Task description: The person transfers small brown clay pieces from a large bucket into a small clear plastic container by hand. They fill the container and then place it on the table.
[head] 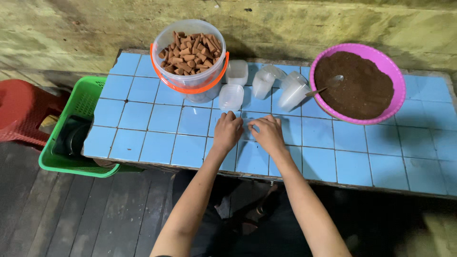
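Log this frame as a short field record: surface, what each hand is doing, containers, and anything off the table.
surface: blue tiled table
left hand: on the table, fingers at a small clear item, hard to make out
right hand: beside the left, touching the same item
bucket: clear bucket with orange handle, full of brown cones
bowl: pink bowl of dark brown powder, spoon in it
cups: clear plastic cups, some lying on their sides
floor: green basket, red stool

Small clear plastic piece lay flat on the blue tiled table, pinched between left hand at its nine o'clock and right hand at its three o'clock. Mostly hidden by the fingers; exact shape unclear.
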